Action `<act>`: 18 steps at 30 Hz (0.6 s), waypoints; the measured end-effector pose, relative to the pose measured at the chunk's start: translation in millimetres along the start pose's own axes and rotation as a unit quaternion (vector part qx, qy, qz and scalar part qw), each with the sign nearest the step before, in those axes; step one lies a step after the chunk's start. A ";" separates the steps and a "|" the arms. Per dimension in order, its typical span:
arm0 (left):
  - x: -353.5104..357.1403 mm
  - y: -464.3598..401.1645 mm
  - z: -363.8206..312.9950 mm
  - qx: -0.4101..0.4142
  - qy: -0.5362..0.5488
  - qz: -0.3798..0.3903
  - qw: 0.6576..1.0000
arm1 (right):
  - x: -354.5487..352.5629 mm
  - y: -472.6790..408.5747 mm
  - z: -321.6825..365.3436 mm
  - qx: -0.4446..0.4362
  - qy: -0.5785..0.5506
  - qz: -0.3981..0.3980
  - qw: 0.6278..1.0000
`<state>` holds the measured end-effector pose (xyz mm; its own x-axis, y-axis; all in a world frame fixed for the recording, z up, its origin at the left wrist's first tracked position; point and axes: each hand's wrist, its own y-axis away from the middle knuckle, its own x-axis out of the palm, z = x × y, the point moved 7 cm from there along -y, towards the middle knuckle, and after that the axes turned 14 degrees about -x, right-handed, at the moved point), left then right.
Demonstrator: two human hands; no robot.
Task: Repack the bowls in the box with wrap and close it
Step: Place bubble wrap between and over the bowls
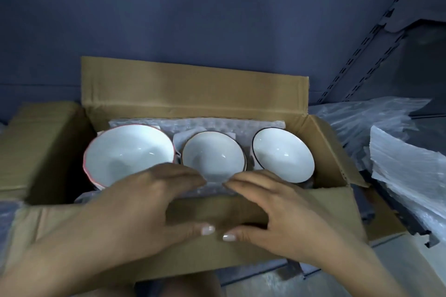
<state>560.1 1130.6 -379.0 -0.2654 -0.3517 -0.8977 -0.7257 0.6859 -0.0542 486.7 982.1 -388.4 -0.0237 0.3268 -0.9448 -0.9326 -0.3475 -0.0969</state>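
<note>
Three white bowls sit in a row inside the open cardboard box (337, 152): a larger pink-rimmed bowl (128, 152) at the left, a dark-rimmed middle bowl (212, 152), and a dark-rimmed right bowl (282, 152) tilted toward the camera. Bubble wrap (193, 123) lines the box behind them and shows again in front of the middle bowl, under the fingertips.

Both hands work at the near wall. The left hand (144, 200) and right hand (277, 202) each have straight fingers reaching over the edge onto the wrap, with thumbs lying on the outside of the near flap (217, 212); each grip is spread apart, pressing rather than clamped on anything.

This looks like the tucking step: the wrap is being pushed down between bowls and cardboard. To do it well, press evenly with flat fingers, keep the wrap between the rims, and cover the tops before folding anything. The back flap (193, 84) stands upright and the side flaps lie outward, so closing is not yet begun.

Loose sheets of wrap (405, 166) lie on the shelf at the right, near the box.
</note>
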 end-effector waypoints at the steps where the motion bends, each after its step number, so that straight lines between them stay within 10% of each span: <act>1: 3.8 8.1 1.2 0.001 -0.003 0.005 1.000 | 1.1 -1.5 2.0 -0.002 0.002 0.001 1.000; 18: 21.4 7.1 15.5 0.006 -0.039 -0.039 0.998 | 14.3 -17.1 -10.0 0.065 -0.047 0.075 0.994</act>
<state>559.1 1137.8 -405.4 -0.1573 -0.3546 -0.9217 -0.7348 0.6655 -0.1306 505.8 983.9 -403.4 -0.1949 0.3631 -0.9111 -0.9543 -0.2847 0.0906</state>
